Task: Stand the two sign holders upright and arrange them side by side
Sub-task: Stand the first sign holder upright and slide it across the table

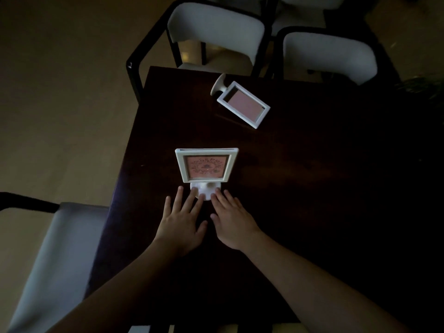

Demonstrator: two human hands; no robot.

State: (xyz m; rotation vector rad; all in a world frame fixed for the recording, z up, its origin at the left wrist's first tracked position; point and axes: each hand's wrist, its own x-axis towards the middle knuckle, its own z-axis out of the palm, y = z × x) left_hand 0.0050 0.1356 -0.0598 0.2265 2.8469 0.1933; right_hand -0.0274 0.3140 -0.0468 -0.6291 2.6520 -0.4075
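Dim room, pale smooth floor (60, 104). Far left: grey padded chair seat with a black arm rail (55, 248), partly under the table edge. Dark brown glossy rectangular wooden table (312, 188) fills the centre and right; grain barely visible in low light.

Left hand (182, 224) lies flat, palm down, fingers spread and not clenched, holding nothing; fingertips touch the near rim of the round base. Upright white plastic sign holder with a square frame and pink printed insert (206, 167) stands on its round disc base at the near-centre of the table, face toward the camera; dark ornamental print on the insert, too small to read. Right hand (233, 222) likewise flat and spread, grasping nothing, fingertips at the base's right rim. The two hands lie just beside each other, thumbs nearly meeting.

Further back and to the right: second white plastic sign holder with a rectangular frame and plain pink insert (243, 104), lying on its side near the far table edge, round base pointing up-left, frame angled diagonally. Well apart from the upright one.

Behind the table: two chairs with white cushioned rounded backs and black tubular frames (216, 27), side by side.
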